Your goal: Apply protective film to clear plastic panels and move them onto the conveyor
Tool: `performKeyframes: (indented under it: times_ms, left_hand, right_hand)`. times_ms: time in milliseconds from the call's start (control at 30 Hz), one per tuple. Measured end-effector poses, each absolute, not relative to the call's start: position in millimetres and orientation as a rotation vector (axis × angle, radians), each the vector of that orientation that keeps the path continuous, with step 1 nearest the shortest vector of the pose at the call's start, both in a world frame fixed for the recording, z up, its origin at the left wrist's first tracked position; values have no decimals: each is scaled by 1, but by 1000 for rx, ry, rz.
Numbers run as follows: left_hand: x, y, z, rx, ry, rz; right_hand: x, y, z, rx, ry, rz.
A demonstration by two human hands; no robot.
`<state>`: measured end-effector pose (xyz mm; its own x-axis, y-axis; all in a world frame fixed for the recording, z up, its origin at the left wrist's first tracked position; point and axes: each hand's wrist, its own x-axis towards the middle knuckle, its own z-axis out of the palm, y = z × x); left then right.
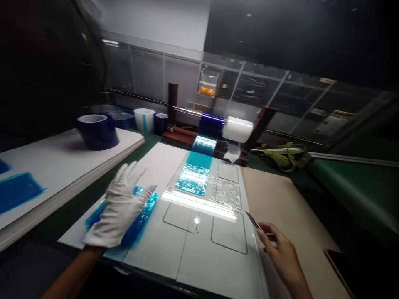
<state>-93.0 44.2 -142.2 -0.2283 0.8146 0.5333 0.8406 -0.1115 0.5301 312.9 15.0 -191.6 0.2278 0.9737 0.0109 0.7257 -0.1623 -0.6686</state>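
My left hand (pixel 120 207), in a white glove, lies with fingers spread over a crinkled blue film piece (pixel 149 209) on a white sheet (pixel 156 164). The palm hides part of the film. My right hand (pixel 279 247), bare, grips a thin-bladed knife (pixel 252 219), its tip at the right edge of a clear plate (pixel 230 265). Rounded outlines are marked on the plate. A blue film strip (pixel 199 160) runs down from a dark blue roll (pixel 212 124) onto the plate's upper part. Beside the strip lies a wrinkled clear film piece (pixel 227 193).
A wooden stand (pixel 173 139) with a metal rod carries the blue roll and a white roll (pixel 238 128). A thick white stack (pixel 62 187) at left bears a dark blue tape roll (pixel 99 132). Brown board (pixel 277 195) lies right, below a green patterned bundle (pixel 282 155).
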Motion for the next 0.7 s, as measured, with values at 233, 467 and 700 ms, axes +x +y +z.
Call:
performKeyframes:
  times_ms: [233,467,700]
  left_hand:
    - [53,105,-183,-2753,-1641,-835]
    - [116,150,-220,-2971,-1379,-607]
    - [118,147,-228,-2871,-1384,-668]
  right_hand:
    - [317,43,-199,-2145,-1656,369]
    - [309,57,-206,-2150,-1686,382]
    - [303,58,-198,-2038,-1646,530]
